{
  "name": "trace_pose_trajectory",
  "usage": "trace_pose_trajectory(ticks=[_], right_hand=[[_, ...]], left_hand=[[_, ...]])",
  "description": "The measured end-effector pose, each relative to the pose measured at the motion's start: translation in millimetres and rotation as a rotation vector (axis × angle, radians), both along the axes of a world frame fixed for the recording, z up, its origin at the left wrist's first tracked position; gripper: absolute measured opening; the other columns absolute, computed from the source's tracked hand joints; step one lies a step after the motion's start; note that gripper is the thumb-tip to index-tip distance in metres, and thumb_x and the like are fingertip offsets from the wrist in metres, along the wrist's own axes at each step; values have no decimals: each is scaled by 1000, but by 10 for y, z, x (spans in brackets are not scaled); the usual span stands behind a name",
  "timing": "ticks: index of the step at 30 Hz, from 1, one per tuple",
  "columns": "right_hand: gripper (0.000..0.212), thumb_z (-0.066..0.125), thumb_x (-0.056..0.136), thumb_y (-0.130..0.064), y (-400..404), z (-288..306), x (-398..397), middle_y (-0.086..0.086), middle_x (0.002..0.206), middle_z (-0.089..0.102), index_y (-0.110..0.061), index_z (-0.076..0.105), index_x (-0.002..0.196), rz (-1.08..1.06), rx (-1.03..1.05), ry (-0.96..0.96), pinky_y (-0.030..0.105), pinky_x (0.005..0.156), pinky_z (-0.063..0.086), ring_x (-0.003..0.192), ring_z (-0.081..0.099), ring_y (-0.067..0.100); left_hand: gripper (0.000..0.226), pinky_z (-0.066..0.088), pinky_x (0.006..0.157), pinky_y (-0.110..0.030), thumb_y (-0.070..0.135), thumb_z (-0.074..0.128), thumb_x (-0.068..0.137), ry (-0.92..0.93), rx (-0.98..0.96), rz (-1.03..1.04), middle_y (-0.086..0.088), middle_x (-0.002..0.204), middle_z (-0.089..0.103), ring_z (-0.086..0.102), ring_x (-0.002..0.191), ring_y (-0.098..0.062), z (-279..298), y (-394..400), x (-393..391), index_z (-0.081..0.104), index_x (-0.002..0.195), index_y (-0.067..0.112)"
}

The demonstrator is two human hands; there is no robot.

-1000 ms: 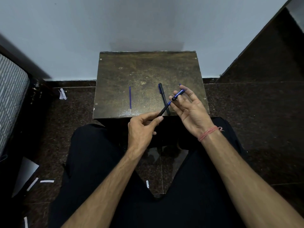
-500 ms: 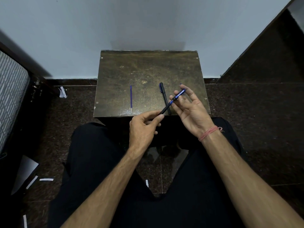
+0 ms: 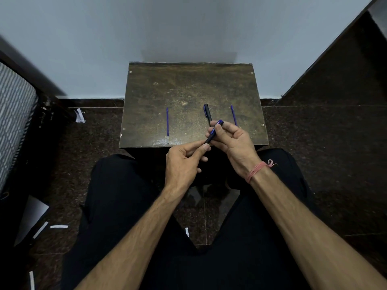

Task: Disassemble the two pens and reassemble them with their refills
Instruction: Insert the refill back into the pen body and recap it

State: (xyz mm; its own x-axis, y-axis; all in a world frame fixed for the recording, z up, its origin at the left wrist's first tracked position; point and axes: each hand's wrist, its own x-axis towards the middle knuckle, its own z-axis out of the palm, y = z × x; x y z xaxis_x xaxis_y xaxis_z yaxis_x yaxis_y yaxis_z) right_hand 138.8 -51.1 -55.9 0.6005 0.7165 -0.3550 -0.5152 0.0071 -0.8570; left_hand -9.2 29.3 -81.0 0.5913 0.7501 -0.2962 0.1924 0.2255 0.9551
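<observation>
A blue and black pen (image 3: 214,132) slants over the near edge of the small wooden table (image 3: 188,86). My left hand (image 3: 184,164) pinches its lower black end. My right hand (image 3: 232,141) has its fingers curled around the blue upper part. A second black pen (image 3: 207,113) lies on the table just behind my right fingers. One blue refill (image 3: 167,124) lies on the left of the table. Another blue refill (image 3: 233,114) lies on the right, its near end hidden behind my right hand.
The table stands against a pale wall. Dark speckled floor surrounds it, with paper scraps (image 3: 79,116) at the left and more scraps (image 3: 58,226) near my knee. A patterned chair (image 3: 14,114) is at far left. My black-trousered legs fill the foreground.
My right hand's fingers, spread flat before, have curled around the blue part of the pen, uncovering the right refill. My left hand keeps its pinch on the black end.
</observation>
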Motion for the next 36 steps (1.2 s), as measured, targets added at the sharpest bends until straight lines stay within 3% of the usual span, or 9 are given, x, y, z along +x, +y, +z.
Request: trace_pose_trajectory(ticks=[6, 13, 17, 19, 21, 24, 30, 33, 36], right_hand=[[14, 68, 106, -9, 23, -50, -56, 8, 98, 80, -3, 76, 114, 31, -39, -94, 28, 85, 63, 95, 77, 17], [15, 67, 107, -12, 100, -37, 4, 3, 96, 81, -5, 78, 114, 77, -97, -131, 28, 81, 66, 85, 78, 15], [16, 65, 108, -15, 90, -17, 124, 2, 97, 82, -8, 76, 116, 2, -82, -78, 30, 85, 64, 85, 76, 12], [17, 67, 107, -17, 78, -7, 158, 4, 101, 81, -8, 77, 118, -14, -87, -85, 30, 87, 63, 90, 75, 14], [18, 74, 103, -15, 75, -19, 105, 9, 101, 80, -8, 77, 119, 41, -171, -183, 30, 81, 65, 92, 74, 20], [15, 84, 94, -13, 86, -91, -67, 1, 90, 80, -18, 80, 109, 138, -370, -447, 27, 67, 64, 85, 75, 16], [14, 94, 80, -22, 301, -30, -178, -3, 80, 83, -24, 81, 85, -57, -481, -370, 44, 86, 68, 82, 82, 16], [14, 88, 82, -31, 457, 50, -141, -13, 74, 79, -29, 83, 95, -108, -620, -701, 35, 92, 64, 83, 79, 7], [31, 84, 84, -33, 580, 124, -55, -10, 88, 83, -30, 82, 114, -28, -759, -1035, 28, 94, 58, 100, 79, 14]], left_hand=[[17, 52, 54, -15, 21, 84, 101, -29, -108, 68, 3, 98, 90, 80, 75, -3, -22, -50, -17, 85, 113, 33], [12, 56, 50, -21, 29, 84, 101, 25, -18, 78, 9, 95, 89, 86, 84, -9, -17, -88, -4, 84, 110, 37], [23, 70, 73, -39, 43, 86, 97, 185, 181, 14, 15, 86, 87, 85, 80, -3, -88, -114, -27, 89, 118, 33], [24, 72, 76, -44, 43, 85, 98, 209, 224, 7, 18, 87, 86, 83, 77, 0, -108, -153, -30, 88, 120, 34], [20, 72, 76, -46, 40, 83, 99, 189, 210, 45, 22, 91, 86, 83, 75, 1, -98, -146, -18, 87, 118, 36], [17, 72, 76, -46, 38, 82, 100, 188, 194, 100, 20, 91, 87, 83, 74, 0, -93, -69, -1, 85, 117, 39], [31, 73, 77, -43, 43, 83, 96, 162, 203, 77, 18, 97, 87, 85, 84, 0, -92, -97, 16, 81, 126, 39], [42, 71, 84, -35, 44, 85, 93, 176, 235, 49, 21, 99, 87, 83, 87, 4, -61, -123, 28, 80, 135, 36], [38, 66, 83, -24, 55, 84, 89, 233, 289, 63, 32, 86, 82, 79, 80, 13, -16, -116, 18, 83, 125, 41]])
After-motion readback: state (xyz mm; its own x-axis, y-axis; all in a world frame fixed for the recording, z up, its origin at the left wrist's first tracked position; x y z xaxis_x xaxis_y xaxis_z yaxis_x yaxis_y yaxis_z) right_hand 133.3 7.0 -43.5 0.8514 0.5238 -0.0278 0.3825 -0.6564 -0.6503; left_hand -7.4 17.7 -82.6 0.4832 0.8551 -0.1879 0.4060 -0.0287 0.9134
